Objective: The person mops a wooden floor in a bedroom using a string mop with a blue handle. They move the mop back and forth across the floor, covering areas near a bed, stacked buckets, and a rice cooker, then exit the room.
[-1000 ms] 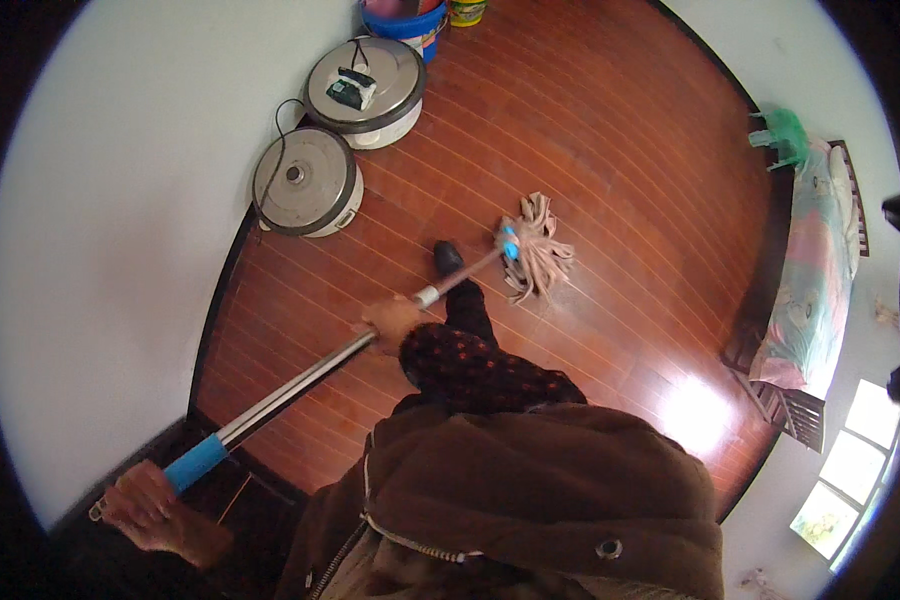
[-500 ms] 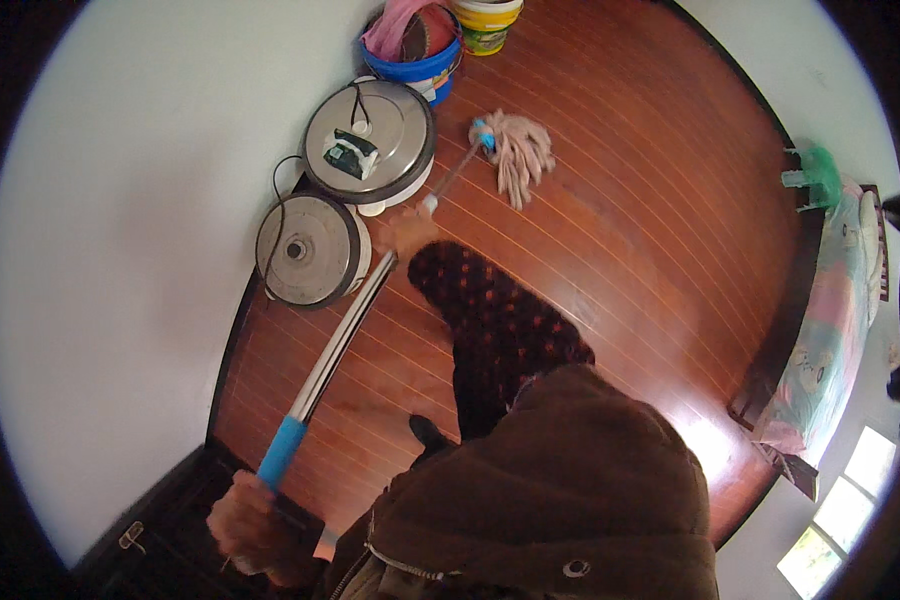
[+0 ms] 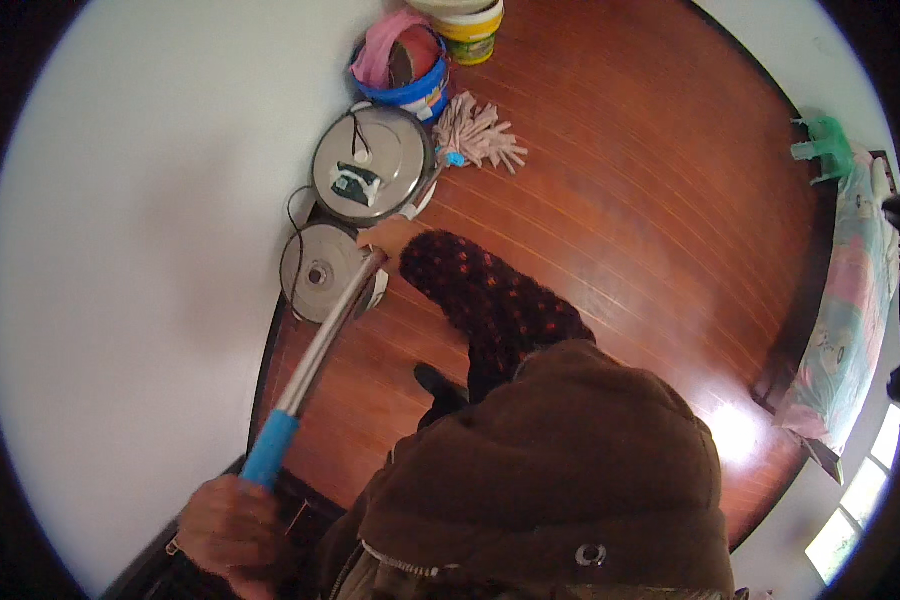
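Note:
A mop's silvery handle (image 3: 320, 345) slants across the left half of the view. My left hand (image 3: 228, 525) is closed around its upper end, just behind the blue grip (image 3: 270, 447). Farther down the shaft, my right hand (image 3: 392, 237) is wrapped round it, below a dark sleeve with red dots (image 3: 490, 290). The pinkish cloth-strip mop head (image 3: 478, 135) lies spread on the floor, with its blue connector (image 3: 455, 159) beside the larger lidded pot (image 3: 375, 160). Part of the lower shaft is hidden behind the right hand and sleeve.
Along the wall stand a smaller lidded pot (image 3: 320, 270) with a cord, a blue bucket (image 3: 410, 95) holding pink cloth, and a yellow bucket (image 3: 475, 35). A bed with a pastel quilt (image 3: 838, 330) lines the right side, near a green plastic object (image 3: 830, 145).
The mop head has swung left, close to the blue bucket and the larger pot, and its strips now fan to the right. Both hands keep their hold; the view has shifted slightly.

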The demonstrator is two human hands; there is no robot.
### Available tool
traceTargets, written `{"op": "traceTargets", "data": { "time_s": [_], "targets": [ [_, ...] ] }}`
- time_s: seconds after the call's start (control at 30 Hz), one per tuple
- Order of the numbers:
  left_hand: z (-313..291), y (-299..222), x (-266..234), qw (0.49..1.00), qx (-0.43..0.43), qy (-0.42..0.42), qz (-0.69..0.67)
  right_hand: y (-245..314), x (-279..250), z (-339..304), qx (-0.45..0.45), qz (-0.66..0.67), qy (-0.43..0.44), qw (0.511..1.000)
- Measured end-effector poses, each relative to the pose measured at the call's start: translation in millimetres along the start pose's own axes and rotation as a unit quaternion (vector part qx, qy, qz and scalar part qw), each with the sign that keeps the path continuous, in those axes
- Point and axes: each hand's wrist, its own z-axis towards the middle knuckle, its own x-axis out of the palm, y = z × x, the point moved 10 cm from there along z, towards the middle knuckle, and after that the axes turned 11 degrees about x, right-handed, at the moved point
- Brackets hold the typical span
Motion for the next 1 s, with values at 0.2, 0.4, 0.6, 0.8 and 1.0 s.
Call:
{"op": "traceTargets", "data": {
  "time_s": [0.2, 0.4, 0.6, 0.8, 1.0],
  "targets": [
    [8, 28, 37, 0.996, -0.072, 0.023, 0.042, -52, -20, 13, 0.141, 0.011, -0.153, 0.978],
    [22, 45, 15, 0.969, -0.115, -0.16, 0.147, -65, -39, 24, 0.089, 0.093, -0.251, 0.959],
    [33, 18, -31, 0.986, -0.066, -0.134, 0.068, -20, -12, 1, 0.126, 0.123, -0.168, 0.97],
    [-11, -40, -63, 0.972, -0.105, -0.139, 0.159, 45, 30, -42, 0.169, 0.103, -0.127, 0.972],
    [-57, -139, -106, 0.899, -0.107, -0.225, 0.361, 147, 103, -73, 0.063, 0.117, -0.077, 0.988]
  ]
}}
